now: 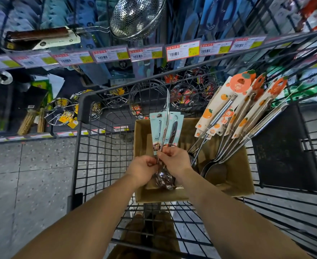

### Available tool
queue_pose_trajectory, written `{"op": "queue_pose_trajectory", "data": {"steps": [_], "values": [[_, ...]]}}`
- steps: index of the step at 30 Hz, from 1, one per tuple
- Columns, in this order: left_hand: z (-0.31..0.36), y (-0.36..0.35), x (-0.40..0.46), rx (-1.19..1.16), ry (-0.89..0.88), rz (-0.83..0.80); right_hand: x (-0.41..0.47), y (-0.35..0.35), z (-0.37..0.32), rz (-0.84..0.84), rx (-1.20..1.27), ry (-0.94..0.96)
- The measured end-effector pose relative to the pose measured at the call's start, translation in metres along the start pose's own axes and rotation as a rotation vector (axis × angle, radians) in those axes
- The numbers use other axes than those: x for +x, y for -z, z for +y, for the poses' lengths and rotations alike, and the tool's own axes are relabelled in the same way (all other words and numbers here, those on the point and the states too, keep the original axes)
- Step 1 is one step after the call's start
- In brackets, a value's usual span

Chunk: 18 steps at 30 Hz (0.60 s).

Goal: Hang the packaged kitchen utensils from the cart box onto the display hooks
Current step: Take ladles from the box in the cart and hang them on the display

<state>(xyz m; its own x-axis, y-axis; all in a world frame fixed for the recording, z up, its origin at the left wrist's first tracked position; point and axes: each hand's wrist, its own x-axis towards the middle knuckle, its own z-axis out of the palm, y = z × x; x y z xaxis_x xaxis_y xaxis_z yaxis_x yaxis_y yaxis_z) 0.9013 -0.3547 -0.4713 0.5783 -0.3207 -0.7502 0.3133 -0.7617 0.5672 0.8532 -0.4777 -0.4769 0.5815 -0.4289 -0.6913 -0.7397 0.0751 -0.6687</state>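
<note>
Because the spoons with teal cards (166, 128) come in a bunch, both hands meet over the cardboard box (234, 182) to sort them. The left hand (142, 170) pinches the thin handles low down, fingers curled tight on them. The right hand (174, 158) curls its fingers round the bottom of the cards, likely to pull one pack free. The card tops point up and away, so the hang holes will face the hooks when lifted. The shiny bowls hang down near the box.

More ladles with orange cards (241, 107) lean in the box's right corner, handles up, easy to grab later. The box sits in the wire cart (90, 146), close to the shelf. The price tag rail (127, 53) and a steel strainer (137, 15) are above. No pack from this bunch is on a hook yet.
</note>
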Motion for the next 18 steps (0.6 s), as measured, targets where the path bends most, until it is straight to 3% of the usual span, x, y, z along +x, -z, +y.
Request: {"op": "queue_pose_trajectory", "data": {"steps": [11,18], "values": [[0.008,0.000,-0.002,-0.207,0.058,-0.042,0.008,0.010,0.004,-0.022,0.161,-0.046],[0.010,-0.001,0.000,-0.088,0.020,-0.092,0.008,0.019,0.009,-0.078,0.179,-0.093]]}}
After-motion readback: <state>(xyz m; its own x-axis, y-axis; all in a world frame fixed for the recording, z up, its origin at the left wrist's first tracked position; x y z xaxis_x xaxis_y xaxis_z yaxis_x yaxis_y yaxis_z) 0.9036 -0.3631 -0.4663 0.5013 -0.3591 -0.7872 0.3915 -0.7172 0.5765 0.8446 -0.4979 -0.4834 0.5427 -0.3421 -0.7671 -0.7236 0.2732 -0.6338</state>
